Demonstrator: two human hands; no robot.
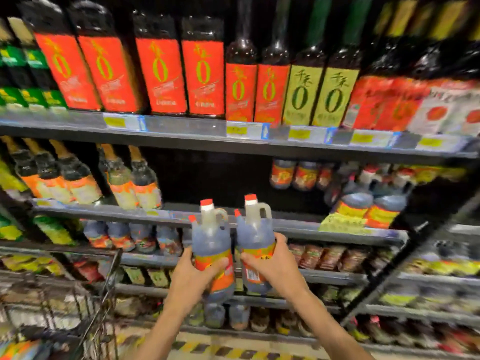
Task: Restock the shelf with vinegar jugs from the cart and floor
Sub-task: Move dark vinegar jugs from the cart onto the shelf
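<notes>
Now, L to R: wire cart [78, 307] at lower left; left hand [192, 276] wraps one vinegar jug [213, 245], right hand [272, 266] grips a second jug [255, 240], both upright, side by side, raised before the shelf [298, 227] w/ its dark gap.

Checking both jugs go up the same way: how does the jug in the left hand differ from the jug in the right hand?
The left jug sits lower than the right jug. The left jug shows its orange front label; the right jug shows a barcode strip. The left hand wraps the left jug's lower body, while the right hand holds the right jug mid-body. Both are upright, dark-filled, red-capped, with neck handles.
</notes>
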